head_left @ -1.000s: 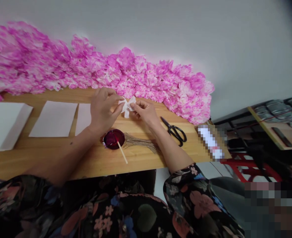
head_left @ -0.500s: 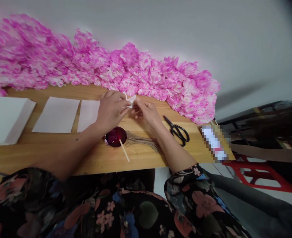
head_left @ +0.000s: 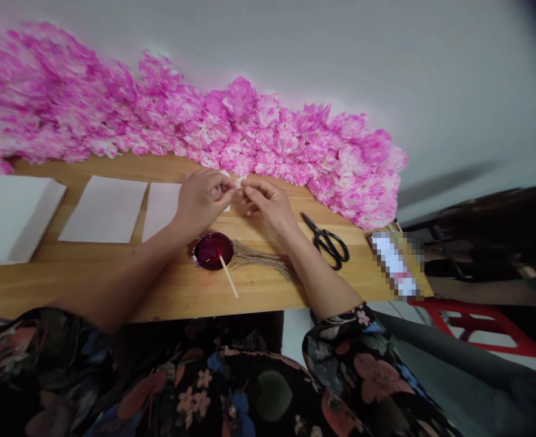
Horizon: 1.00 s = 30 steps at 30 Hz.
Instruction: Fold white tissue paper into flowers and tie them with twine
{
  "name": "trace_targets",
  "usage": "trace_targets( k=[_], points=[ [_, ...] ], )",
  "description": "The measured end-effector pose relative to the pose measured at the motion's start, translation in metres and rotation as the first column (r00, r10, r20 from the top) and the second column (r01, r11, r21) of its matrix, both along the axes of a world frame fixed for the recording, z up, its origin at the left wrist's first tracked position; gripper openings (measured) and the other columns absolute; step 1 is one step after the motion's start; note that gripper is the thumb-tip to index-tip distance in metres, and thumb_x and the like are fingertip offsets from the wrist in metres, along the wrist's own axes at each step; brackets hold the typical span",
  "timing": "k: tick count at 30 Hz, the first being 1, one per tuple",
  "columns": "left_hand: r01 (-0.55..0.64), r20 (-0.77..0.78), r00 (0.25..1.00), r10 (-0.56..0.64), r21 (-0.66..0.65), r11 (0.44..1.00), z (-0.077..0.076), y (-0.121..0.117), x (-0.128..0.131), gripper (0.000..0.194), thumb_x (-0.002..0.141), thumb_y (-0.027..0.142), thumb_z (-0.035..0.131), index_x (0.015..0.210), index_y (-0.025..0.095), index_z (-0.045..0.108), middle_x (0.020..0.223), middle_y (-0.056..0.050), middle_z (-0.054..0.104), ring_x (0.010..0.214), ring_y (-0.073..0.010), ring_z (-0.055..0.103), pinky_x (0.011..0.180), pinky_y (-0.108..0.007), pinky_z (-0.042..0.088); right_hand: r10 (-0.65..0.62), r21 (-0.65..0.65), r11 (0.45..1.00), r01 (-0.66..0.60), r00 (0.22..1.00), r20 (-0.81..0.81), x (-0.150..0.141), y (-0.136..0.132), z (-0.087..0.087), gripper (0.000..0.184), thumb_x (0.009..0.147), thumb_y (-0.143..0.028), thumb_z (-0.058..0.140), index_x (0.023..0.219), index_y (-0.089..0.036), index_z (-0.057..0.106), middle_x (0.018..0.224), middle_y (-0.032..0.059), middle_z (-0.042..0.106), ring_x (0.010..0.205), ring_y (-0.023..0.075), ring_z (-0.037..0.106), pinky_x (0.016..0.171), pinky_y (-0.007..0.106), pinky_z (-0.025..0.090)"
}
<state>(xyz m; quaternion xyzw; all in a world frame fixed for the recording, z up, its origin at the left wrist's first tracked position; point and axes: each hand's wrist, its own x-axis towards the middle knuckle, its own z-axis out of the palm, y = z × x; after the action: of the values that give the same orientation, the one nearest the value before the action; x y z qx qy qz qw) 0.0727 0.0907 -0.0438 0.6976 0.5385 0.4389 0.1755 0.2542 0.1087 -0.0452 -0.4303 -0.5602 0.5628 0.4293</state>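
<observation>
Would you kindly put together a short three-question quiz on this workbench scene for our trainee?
1. True or false: the black scissors lie on the table, to the right of the right hand.
2. What leans in the dark bowl?
A) a metal spoon
B) a green pencil
C) a pale stick
3. Fill in the colour: the left hand and the right hand meet at a small white piece, with ____ and white flowers massed behind them.

Key: 1. True; 2. C; 3. pink
</observation>
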Motion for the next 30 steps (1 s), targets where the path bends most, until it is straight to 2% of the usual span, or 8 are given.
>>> trace_targets(
  k=[5,10,16,23,30],
  points=[
    [-0.023,0.24,0.969,0.056,-0.137,0.99,0.0049,-0.0054,0.0041,0.011,0.085,0.031,0.068,0.086,0.021,0.073,0.079,-0.001,0.075,0.076,-0.0173,0.066,0.072,-0.028,0.052,-0.094,0.253,0.966,0.056,0.985,0.144,-0.0023,-0.0053,0.0017,0.022,0.089,-0.044,0.071,0.09,-0.022,0.073,0.082,-0.0001,0.076,0.077,0.0129,0.067,0.074,0.026,0.054],
    [0.037,0.301,0.953,0.025,-0.198,0.98,0.0051,-0.0078,0.0063,0.008,0.085,0.027,0.07,0.084,0.02,0.075,0.082,0.0,0.077,0.079,-0.017,0.069,0.074,-0.027,0.053,-0.147,0.403,0.915,0.012,0.941,0.304,-0.0017,-0.0065,-0.0028,0.016,0.092,-0.035,0.067,0.094,-0.024,0.078,0.099,0.0021,0.08,0.086,0.0169,0.07,0.08,0.03,0.053],
    [0.041,0.308,0.951,0.034,-0.235,0.971,0.0049,-0.0066,0.0058,0.01,0.085,0.027,0.07,0.08,0.022,0.077,0.08,0.0,0.078,0.075,-0.0174,0.07,0.071,-0.027,0.054,-0.157,0.436,0.9,-0.006,0.929,0.337,0.001,-0.0028,-0.0076,0.018,0.092,-0.034,0.066,0.097,-0.024,0.081,0.099,0.0022,0.08,0.087,0.0185,0.07,0.082,0.031,0.053],
    [0.052,0.331,0.943,0.026,-0.226,0.973,0.0038,-0.0068,0.0052,0.012,0.084,0.033,0.072,0.081,0.023,0.079,0.082,0.0,0.08,0.077,-0.0192,0.072,0.071,-0.028,0.057,-0.146,0.444,0.896,-0.012,0.936,0.32,0.0005,-0.0032,-0.0058,0.016,0.091,-0.031,0.068,0.096,-0.024,0.082,0.098,0.0026,0.08,0.085,0.0178,0.07,0.078,0.03,0.052],
    [0.056,0.312,0.95,0.023,-0.243,0.968,0.0005,-0.0066,0.0063,0.009,0.083,0.03,0.075,0.086,0.023,0.081,0.085,0.0,0.081,0.081,-0.0192,0.073,0.076,-0.028,0.055,-0.211,0.498,0.867,-0.007,0.901,0.38,0.0025,-0.0014,-0.008,0.017,0.093,-0.028,0.065,0.097,-0.023,0.082,0.097,0.0019,0.081,0.083,0.0168,0.071,0.077,0.029,0.053]
  ],
)
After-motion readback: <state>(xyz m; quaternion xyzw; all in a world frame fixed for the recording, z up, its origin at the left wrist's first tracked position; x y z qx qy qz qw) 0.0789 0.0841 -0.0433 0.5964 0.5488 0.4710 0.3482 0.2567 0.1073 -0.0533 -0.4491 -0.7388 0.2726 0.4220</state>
